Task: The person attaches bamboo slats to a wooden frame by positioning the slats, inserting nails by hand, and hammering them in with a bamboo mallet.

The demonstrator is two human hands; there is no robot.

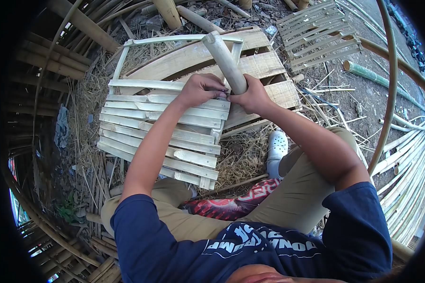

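My right hand [253,96] is wrapped round the near end of a thick, pale wooden club [224,59], which points up and away to the left. My left hand [204,90] is closed in a pinch close to my right thumb, over the right edge of a slatted bamboo frame [174,116]. Whatever lies between the left fingertips is too small to make out. The frame has several pale split slats side by side across long side strips, with an open gap toward its far end. It rests partly on wooden boards [250,66].
Another slatted panel [316,35] lies at the upper right. Long bamboo poles [406,184] are stacked on the right, near a green bamboo pole [378,75]. A red patterned sack [236,203] lies between my legs. Dry straw and scraps cover the ground.
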